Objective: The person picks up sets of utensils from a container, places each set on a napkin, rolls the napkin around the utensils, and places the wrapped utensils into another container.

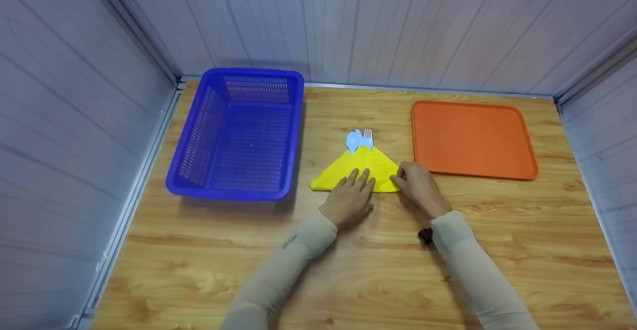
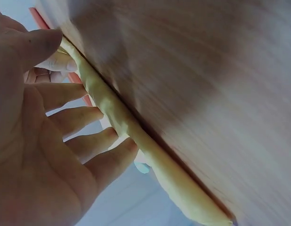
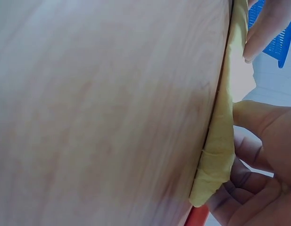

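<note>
A yellow cloth napkin (image 1: 384, 171) lies folded into a triangle on the wooden table, its long folded edge towards me. The heads of a pale spoon (image 1: 352, 141) and a pale fork (image 1: 368, 138) stick out past its far point; their handles are hidden under the cloth. My left hand (image 1: 350, 201) rests on the napkin's middle, fingers spread and nearly straight, as the left wrist view also shows. At the right corner, my right hand (image 1: 420, 186) pinches the cloth, with the thumb (image 3: 251, 115) on the near side and the other fingers curled behind.
To the left stands a blue plastic basket (image 1: 294, 136) with perforated walls. An orange tray (image 1: 475, 141) lies at the back right, just beyond my right hand. Pale panels (image 1: 348, 26) wall in the table at the back and both sides.
</note>
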Available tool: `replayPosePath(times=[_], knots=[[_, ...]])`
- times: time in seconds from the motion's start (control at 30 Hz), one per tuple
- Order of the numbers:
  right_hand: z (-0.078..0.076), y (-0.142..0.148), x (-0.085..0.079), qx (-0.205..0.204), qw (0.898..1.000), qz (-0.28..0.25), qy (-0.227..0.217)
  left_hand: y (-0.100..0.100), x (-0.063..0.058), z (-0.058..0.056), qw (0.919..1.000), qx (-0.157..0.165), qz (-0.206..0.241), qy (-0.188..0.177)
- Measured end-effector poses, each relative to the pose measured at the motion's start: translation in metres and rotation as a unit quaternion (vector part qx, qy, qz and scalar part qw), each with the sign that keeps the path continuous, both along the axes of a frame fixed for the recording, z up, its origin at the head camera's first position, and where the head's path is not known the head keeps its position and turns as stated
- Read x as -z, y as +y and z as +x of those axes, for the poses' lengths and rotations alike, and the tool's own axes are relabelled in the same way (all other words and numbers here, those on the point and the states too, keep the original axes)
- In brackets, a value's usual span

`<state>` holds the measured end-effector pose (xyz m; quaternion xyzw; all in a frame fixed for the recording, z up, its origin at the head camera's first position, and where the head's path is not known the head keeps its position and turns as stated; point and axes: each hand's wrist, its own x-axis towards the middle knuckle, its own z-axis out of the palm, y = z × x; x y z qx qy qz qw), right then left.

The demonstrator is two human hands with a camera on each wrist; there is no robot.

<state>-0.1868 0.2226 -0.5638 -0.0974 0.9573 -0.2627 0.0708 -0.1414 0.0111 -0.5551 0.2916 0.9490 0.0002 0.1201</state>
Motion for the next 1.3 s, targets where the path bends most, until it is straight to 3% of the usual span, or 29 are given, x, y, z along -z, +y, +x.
replayPosePath(times=[0.5, 0.97, 1.23, 1.3], knots=[[0.000, 0.000, -0.006, 0.019, 0.998, 0.056, 0.001, 0.002, -0.002, -0.001, 0.9999, 0.002, -0.015, 0.001], [-0.015, 0.002, -0.013, 0.022, 0.996, 0.036, -0.079, 0.008, -0.003, -0.004, 0.9995, -0.015, -0.017, -0.020], [-0.013, 0.004, -0.011, 0.003, 0.998, 0.034, -0.053, 0.008, -0.003, -0.003, 0.9989, -0.026, -0.026, -0.028], [-0.011, 0.006, -0.011, 0.005, 0.998, 0.015, -0.067, 0.008, -0.003, -0.002, 0.9988, -0.029, -0.026, -0.030]])
